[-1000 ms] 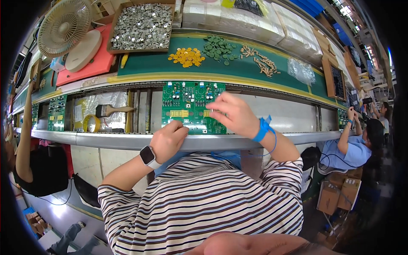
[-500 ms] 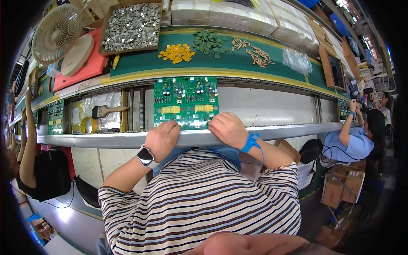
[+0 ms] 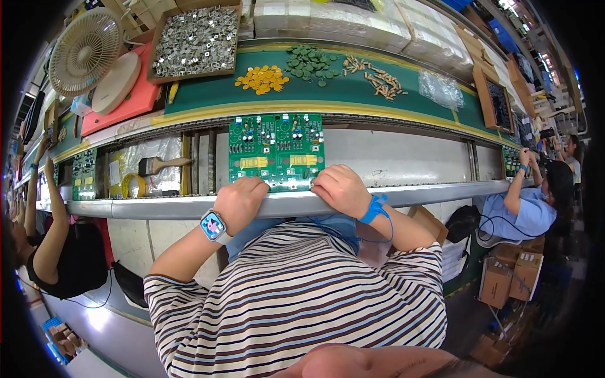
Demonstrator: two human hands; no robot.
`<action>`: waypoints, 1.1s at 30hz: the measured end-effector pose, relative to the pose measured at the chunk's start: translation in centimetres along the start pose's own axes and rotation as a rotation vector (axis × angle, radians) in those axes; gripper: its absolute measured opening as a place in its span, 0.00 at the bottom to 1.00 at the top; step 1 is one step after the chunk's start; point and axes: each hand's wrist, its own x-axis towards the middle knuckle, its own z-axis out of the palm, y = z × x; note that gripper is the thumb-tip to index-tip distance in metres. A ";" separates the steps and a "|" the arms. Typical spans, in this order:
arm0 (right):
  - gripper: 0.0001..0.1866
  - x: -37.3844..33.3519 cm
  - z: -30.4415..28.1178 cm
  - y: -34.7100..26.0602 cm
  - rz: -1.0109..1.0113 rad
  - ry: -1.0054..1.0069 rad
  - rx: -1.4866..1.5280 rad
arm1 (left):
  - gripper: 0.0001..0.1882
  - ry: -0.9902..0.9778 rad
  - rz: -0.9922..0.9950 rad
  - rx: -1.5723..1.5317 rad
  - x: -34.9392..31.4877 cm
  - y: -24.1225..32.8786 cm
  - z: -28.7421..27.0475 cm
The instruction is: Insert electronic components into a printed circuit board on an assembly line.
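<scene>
A green circuit board (image 3: 275,143), populated with small parts and two yellow components, lies flat across the conveyor rails in front of me. My left hand (image 3: 242,196) is at its near left corner, fingers curled down over the front rail and closed at the board's edge. At the near right corner my right hand (image 3: 341,189) is likewise closed, its thumb and fingertips on the edge. The fingertips of both hands are partly hidden behind the knuckles. A watch (image 3: 213,225) is on my left wrist and a blue wrist strap (image 3: 374,208) with a cord on my right.
Beyond the board, a green shelf holds yellow discs (image 3: 262,80), green discs (image 3: 311,63), tan cylindrical parts (image 3: 381,82) and a carton of metal pieces (image 3: 196,41). A brush (image 3: 162,165) and tape roll (image 3: 133,185) lie left. A fan (image 3: 86,51) stands far left. Co-workers sit either side.
My left wrist has turned a little and the watch screen is lit. Both hands stay at the board's near corners, barely shifted. The left co-worker's arms have moved.
</scene>
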 end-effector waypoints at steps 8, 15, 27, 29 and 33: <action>0.08 0.2 0.1 0.0 -0.021 -0.023 -0.022 | 0.06 -0.017 0.018 0.025 -0.1 -0.2 0.2; 0.06 -0.1 -0.2 -0.4 0.000 -0.026 0.055 | 0.07 -0.002 0.042 -0.021 -0.4 -0.5 0.1; 0.05 0.6 -0.2 -2.1 -0.027 0.062 0.076 | 0.07 0.119 -0.125 -0.292 -1.8 -2.2 -1.6; 0.06 0.9 0.1 -2.3 -0.033 0.061 0.087 | 0.06 0.122 -0.121 -0.290 -1.8 -2.3 -1.4; 0.06 1.3 0.4 -2.4 -0.043 0.044 0.107 | 0.06 0.142 -0.097 -0.170 -1.5 -2.0 -1.6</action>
